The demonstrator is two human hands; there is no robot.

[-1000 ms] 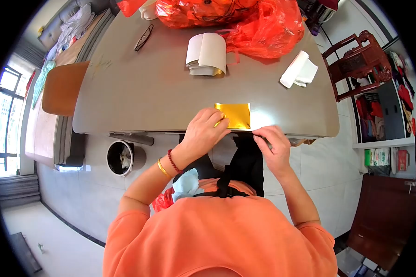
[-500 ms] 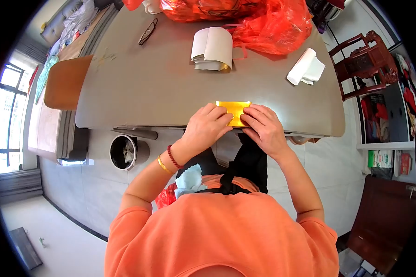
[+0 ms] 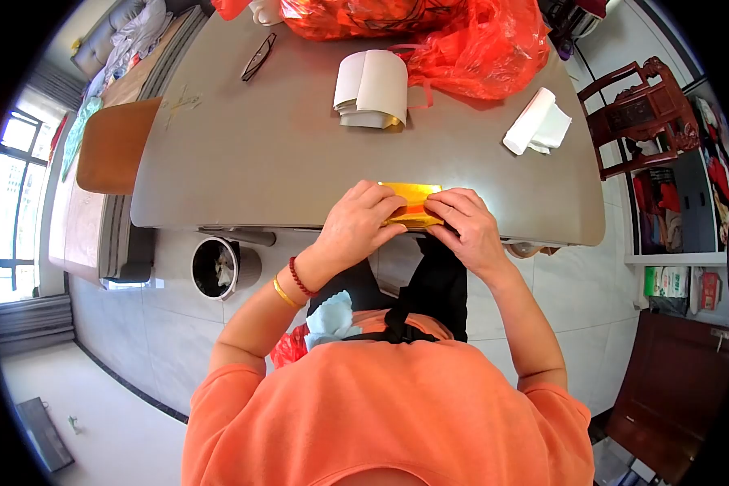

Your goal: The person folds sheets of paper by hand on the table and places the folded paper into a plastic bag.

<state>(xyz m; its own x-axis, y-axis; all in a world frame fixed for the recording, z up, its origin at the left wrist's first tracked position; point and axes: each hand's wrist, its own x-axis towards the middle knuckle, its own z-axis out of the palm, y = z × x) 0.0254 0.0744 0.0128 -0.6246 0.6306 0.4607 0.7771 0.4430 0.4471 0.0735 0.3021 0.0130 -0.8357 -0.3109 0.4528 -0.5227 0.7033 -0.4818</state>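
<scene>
At the table (image 3: 243, 162), both hands (image 3: 355, 220) (image 3: 468, 230) pinch gold sheet (image 3: 414, 192).

grey-brown tabletop (image 3: 275, 154): gold sheet (image 3: 415, 193) at near edge; white roll (image 3: 530, 121) near right edge; eyeglasses (image 3: 258, 57) toward far left corner; paper stack (image 3: 373, 85) and red bags (image 3: 494, 53) toward far edge.

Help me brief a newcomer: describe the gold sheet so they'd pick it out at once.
Start at the big grey-brown table and follow it to the edge nearest the orange shirt. There, held between the left hand and the right hand, is the gold sheet. Its shiny metallic surface sets it apart from the whitish paper stack farther back.
</scene>
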